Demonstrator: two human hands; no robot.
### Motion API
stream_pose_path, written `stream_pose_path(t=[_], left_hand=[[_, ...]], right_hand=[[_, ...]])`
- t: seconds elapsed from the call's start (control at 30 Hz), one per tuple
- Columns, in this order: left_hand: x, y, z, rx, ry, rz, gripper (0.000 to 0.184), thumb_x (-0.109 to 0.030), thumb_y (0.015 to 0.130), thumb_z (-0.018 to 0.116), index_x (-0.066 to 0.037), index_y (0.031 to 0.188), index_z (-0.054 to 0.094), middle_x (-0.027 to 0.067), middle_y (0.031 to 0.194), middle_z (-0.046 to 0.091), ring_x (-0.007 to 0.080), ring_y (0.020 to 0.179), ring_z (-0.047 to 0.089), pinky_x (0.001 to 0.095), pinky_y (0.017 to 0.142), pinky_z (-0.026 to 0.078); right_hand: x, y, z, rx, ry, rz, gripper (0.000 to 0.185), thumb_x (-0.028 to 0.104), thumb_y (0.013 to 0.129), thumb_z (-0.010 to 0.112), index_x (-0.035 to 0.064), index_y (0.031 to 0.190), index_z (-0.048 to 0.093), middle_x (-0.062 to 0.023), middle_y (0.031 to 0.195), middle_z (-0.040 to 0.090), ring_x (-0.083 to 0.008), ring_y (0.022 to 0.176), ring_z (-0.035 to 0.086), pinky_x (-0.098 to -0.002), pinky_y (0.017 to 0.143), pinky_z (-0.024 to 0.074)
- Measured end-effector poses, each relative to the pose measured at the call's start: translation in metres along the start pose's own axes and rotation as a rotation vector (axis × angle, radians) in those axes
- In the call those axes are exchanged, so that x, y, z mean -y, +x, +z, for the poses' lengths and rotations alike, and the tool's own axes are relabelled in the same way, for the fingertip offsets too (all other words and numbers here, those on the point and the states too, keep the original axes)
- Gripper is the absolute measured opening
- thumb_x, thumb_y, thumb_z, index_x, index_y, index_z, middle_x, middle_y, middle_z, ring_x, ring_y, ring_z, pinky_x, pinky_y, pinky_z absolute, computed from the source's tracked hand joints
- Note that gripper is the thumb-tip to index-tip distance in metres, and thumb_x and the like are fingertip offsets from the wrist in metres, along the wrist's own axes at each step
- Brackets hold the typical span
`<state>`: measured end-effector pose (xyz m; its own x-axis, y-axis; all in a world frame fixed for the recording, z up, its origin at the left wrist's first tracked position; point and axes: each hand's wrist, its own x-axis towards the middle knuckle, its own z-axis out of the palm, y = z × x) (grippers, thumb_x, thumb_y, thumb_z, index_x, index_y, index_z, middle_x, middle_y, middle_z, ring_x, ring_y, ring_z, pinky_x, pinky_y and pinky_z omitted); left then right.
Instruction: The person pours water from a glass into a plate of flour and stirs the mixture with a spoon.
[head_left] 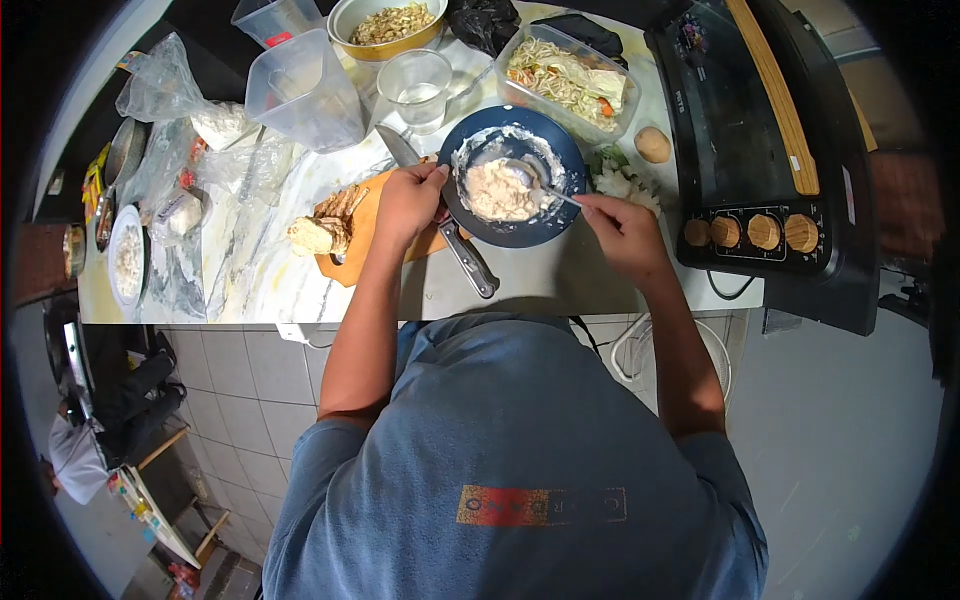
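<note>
My left hand (408, 205) grips the near-left rim of a dark blue bowl (520, 236), thumb on the edge. Inside the bowl is a pale, lumpy wet mixture (500, 192), with white smears up the wall. My right hand (630, 235) pinches the handle of a metal spoon (535, 182), whose head rests in the mixture. Beneath my left forearm lies an orange-brown cutting board (370, 192) with browned, pale-centred food pieces (325, 228) at its left. A knife (468, 262) lies partly hidden under the bowl and my left hand, its black handle toward me.
Behind the bowl stand a clear cup (415, 90), a plastic container of shredded vegetables (570, 82) and a bowl of chopped food (385, 25). A black oven (750, 120) bounds the right, near a round brown item (652, 145). Plastic bags (165, 85) and a white plate (128, 255) lie left.
</note>
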<state>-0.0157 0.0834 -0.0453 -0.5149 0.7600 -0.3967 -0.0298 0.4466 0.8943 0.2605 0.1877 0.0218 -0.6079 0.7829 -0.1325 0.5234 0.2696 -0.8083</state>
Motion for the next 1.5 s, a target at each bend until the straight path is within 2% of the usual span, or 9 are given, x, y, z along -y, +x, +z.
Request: stream_pose_path(t=[0.07, 0.13, 0.33, 0.73, 0.83, 0.97, 1.17, 1.33, 1.5], left_hand=[[-0.004, -0.001, 0.001, 0.001, -0.047, -0.014, 0.031, -0.023, 0.099, 0.060, 0.005, 0.088, 0.071, 0.0047, 0.058, 0.061, 0.0128, 0.047, 0.059, 0.0283, 0.049, 0.047], [-0.002, 0.001, 0.000, 0.002, -0.040, 0.002, 0.031, -0.022, 0.099, 0.060, 0.005, 0.087, 0.071, 0.0045, 0.058, 0.061, 0.0125, 0.047, 0.059, 0.0281, 0.049, 0.047], [-0.003, -0.002, 0.001, 0.000, -0.042, -0.002, 0.031, -0.021, 0.099, 0.060, 0.005, 0.086, 0.070, 0.0043, 0.058, 0.060, 0.0120, 0.046, 0.058, 0.0279, 0.048, 0.046], [-0.002, -0.001, 0.001, 0.032, -0.092, -0.010, 0.030, -0.022, 0.099, 0.060, 0.005, 0.088, 0.070, 0.0044, 0.060, 0.060, 0.0115, 0.047, 0.057, 0.0265, 0.047, 0.046], [-0.005, -0.004, 0.000, 0.027, -0.099, -0.013, 0.030, -0.022, 0.099, 0.060, 0.004, 0.089, 0.070, 0.0041, 0.060, 0.060, 0.0112, 0.047, 0.057, 0.0264, 0.047, 0.046], [-0.003, -0.003, 0.000, 0.023, -0.109, -0.017, 0.029, -0.021, 0.099, 0.060, 0.004, 0.090, 0.070, 0.0038, 0.060, 0.059, 0.0110, 0.047, 0.057, 0.0261, 0.047, 0.046], [-0.002, -0.002, -0.001, 0.036, -0.078, -0.025, 0.029, -0.023, 0.100, 0.061, 0.003, 0.092, 0.070, 0.0035, 0.065, 0.062, 0.0105, 0.048, 0.057, 0.0251, 0.047, 0.046], [0.000, -0.001, -0.003, 0.056, -0.109, -0.030, 0.028, -0.023, 0.100, 0.060, 0.002, 0.092, 0.070, 0.0032, 0.064, 0.061, 0.0103, 0.049, 0.056, 0.0248, 0.047, 0.046], [0.000, -0.001, -0.001, 0.054, -0.107, -0.025, 0.028, -0.023, 0.100, 0.060, 0.002, 0.092, 0.070, 0.0036, 0.065, 0.062, 0.0104, 0.048, 0.056, 0.0248, 0.047, 0.046]], right_hand=[[0.004, -0.006, 0.002, -0.007, -0.005, -0.019, 0.023, 0.012, 0.096, 0.061, 0.0048, 0.115, 0.072, -0.0056, 0.075, 0.067, -0.0035, 0.067, 0.052, -0.0245, 0.061, 0.0438], [0.011, -0.008, 0.007, 0.048, -0.086, 0.013, 0.022, 0.011, 0.094, 0.059, 0.0037, 0.109, 0.073, -0.0194, 0.084, 0.071, -0.0271, 0.072, 0.070, -0.0340, 0.069, 0.0519], [0.012, -0.010, 0.012, -0.021, -0.413, -0.202, 0.028, 0.009, 0.090, 0.057, 0.0052, 0.115, 0.070, -0.0197, 0.087, 0.068, -0.0385, 0.078, 0.067, -0.0451, 0.070, 0.0535], [0.007, -0.022, 0.025, -0.058, -0.386, -0.387, 0.029, 0.008, 0.089, 0.058, 0.0032, 0.115, 0.069, -0.0181, 0.083, 0.066, -0.0374, 0.075, 0.066, -0.0468, 0.067, 0.0524], [0.017, -0.018, 0.018, -0.091, -0.476, -0.308, 0.027, 0.008, 0.089, 0.057, 0.0048, 0.113, 0.070, -0.0174, 0.082, 0.066, -0.0370, 0.075, 0.066, -0.0463, 0.067, 0.0528], [0.022, -0.006, -0.001, -0.111, -0.481, -0.311, 0.029, 0.005, 0.089, 0.060, 0.0066, 0.117, 0.070, -0.0173, 0.084, 0.068, -0.0351, 0.075, 0.066, -0.0439, 0.068, 0.0526], [0.009, 0.042, 0.000, -0.178, -0.453, -0.358, 0.023, 0.005, 0.091, 0.059, 0.0048, 0.110, 0.072, -0.0189, 0.084, 0.068, -0.0358, 0.075, 0.067, -0.0431, 0.068, 0.0531], [0.004, 0.051, 0.002, 0.015, -0.282, -0.440, 0.022, 0.005, 0.090, 0.058, 0.0034, 0.108, 0.071, -0.0219, 0.087, 0.069, -0.0388, 0.081, 0.068, -0.0436, 0.070, 0.0537], [0.014, 0.022, -0.012, 0.051, -0.239, -0.397, 0.021, 0.007, 0.091, 0.059, 0.0041, 0.107, 0.072, -0.0207, 0.085, 0.070, -0.0373, 0.076, 0.068, -0.0404, 0.068, 0.0536]])
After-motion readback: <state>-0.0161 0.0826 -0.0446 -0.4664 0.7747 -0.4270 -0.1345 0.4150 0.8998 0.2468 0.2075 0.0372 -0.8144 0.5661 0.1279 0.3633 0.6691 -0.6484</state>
